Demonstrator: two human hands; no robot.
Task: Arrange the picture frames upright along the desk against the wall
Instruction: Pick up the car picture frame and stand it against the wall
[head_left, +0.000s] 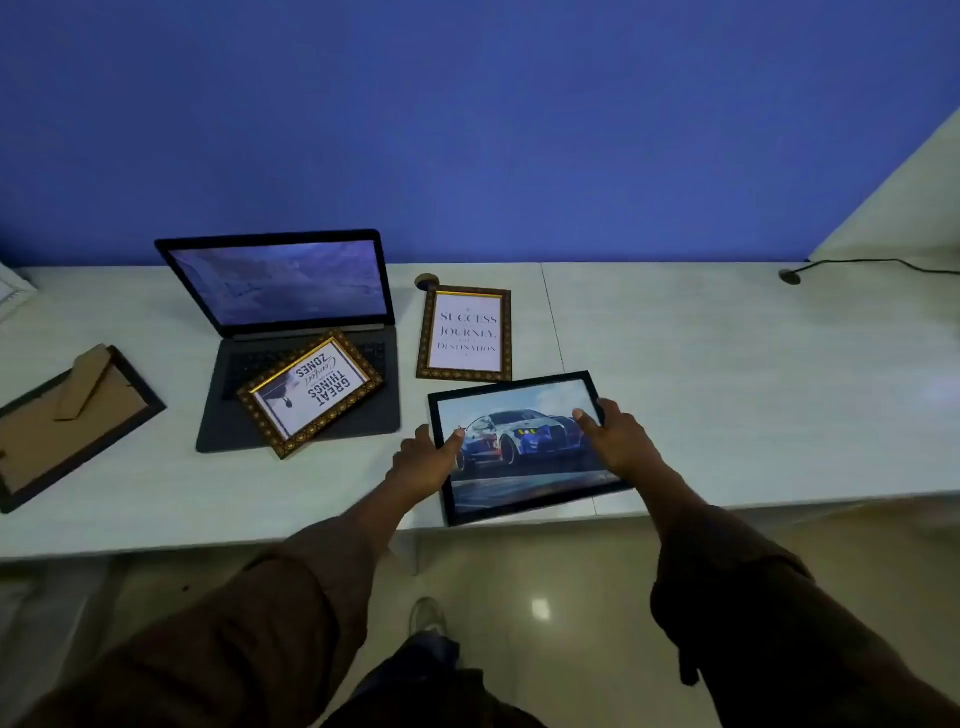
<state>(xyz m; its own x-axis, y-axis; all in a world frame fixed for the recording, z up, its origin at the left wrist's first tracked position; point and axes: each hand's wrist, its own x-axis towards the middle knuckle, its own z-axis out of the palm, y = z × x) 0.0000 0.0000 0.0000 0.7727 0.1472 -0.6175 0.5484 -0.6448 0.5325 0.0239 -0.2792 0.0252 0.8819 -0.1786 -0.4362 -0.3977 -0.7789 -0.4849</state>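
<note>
Far to the left of my fingers a face-down frame (67, 415) lies flat on the desk (727, 364). Nearer, up and left of my left hand (423, 460), a gold-edged frame (310, 392) rests tilted across the laptop (291, 332). Just beyond my fingertips the "Success" frame (465, 332) lies flat. My left hand pinches the left edge of the car picture frame (524, 447), thumb on the glass; my right hand (615, 441) grips its right edge likewise.

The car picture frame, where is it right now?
The car picture frame lies flat at the desk's front edge, centre of the head view, just below the Success quote frame, gripped by left hand and right hand.
</note>
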